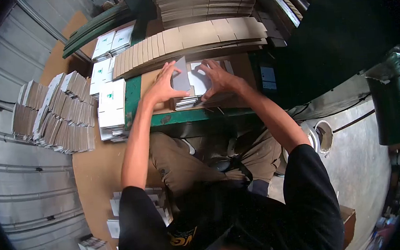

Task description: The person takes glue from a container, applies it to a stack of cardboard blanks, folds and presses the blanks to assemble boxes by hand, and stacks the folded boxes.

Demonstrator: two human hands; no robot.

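Note:
My left hand [161,86] curves its fingers and thumb around the edge of a flat white-grey carton [180,75], which stands tilted up from the pile. My right hand [218,79] grips a white carton [200,81] beside it, fingers bent over the far edge and thumb low at the near edge. Beneath both hands lies a small stack of flat cartons [186,103], its near edges showing at the front of the green bench [180,117]. My palms face each other, and the inner fingertips are partly hidden.
Behind my hands runs a long row of brown flat cartons [197,36], with a taller brown stack [207,2] beyond. White printed cartons [112,96] are piled at left, near bundled stacks [58,112]. A phone-like screen [268,78] lies right; a green post [391,110] stands farther right.

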